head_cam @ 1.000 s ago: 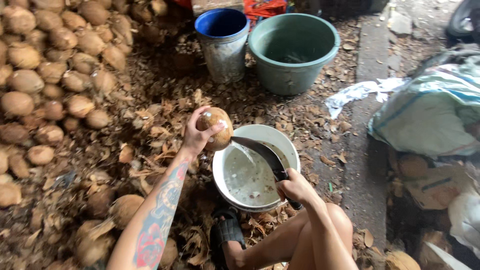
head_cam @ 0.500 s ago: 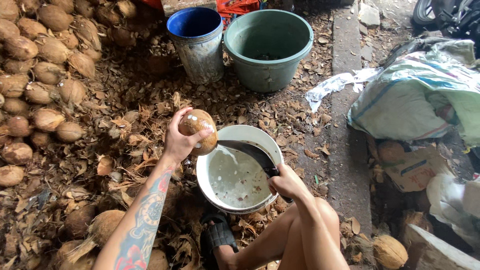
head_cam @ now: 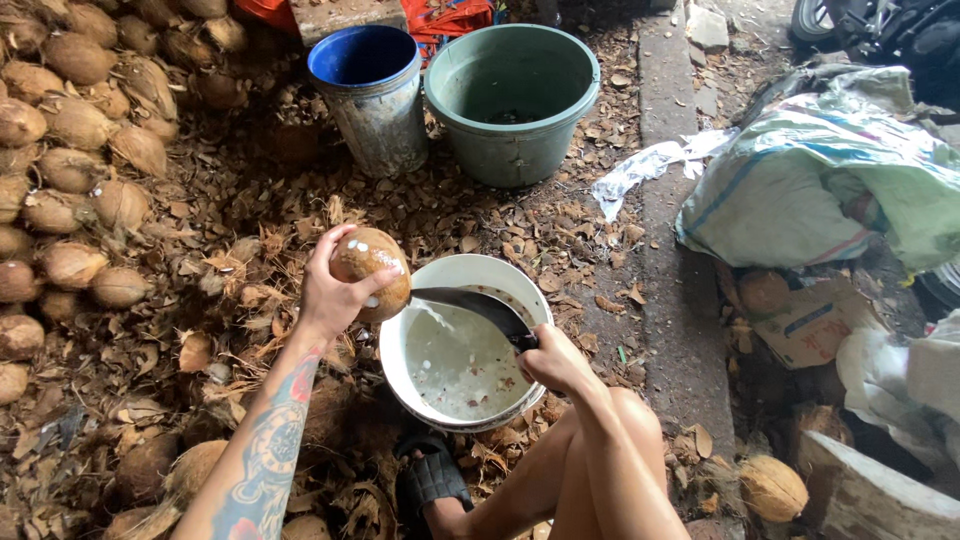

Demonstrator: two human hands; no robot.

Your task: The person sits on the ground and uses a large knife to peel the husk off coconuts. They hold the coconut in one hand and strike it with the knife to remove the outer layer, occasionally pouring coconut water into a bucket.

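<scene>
My left hand (head_cam: 335, 292) grips a husked brown coconut (head_cam: 371, 270) and holds it over the rim of a white bowl (head_cam: 400, 375). My right hand (head_cam: 558, 362) is closed on the handle of a dark curved knife (head_cam: 470, 303), whose blade tip touches the coconut. Cloudy liquid with bits of shell lies in the bowl, and a thin stream falls from the coconut into it. My bare right knee and a black sandal (head_cam: 432, 480) sit just below the bowl.
A pile of husked coconuts (head_cam: 70, 150) fills the left side. A blue-rimmed metal bucket (head_cam: 370, 85) and a green tub (head_cam: 512, 100) stand behind the bowl. Husk scraps cover the ground. Stuffed sacks (head_cam: 820, 180) and a wooden block (head_cam: 880, 495) lie to the right.
The knife blade has swung leftwards until its tip meets the coconut, and liquid now runs into the bowl. The camera view has shifted, so everything sits lower and further right in frame.
</scene>
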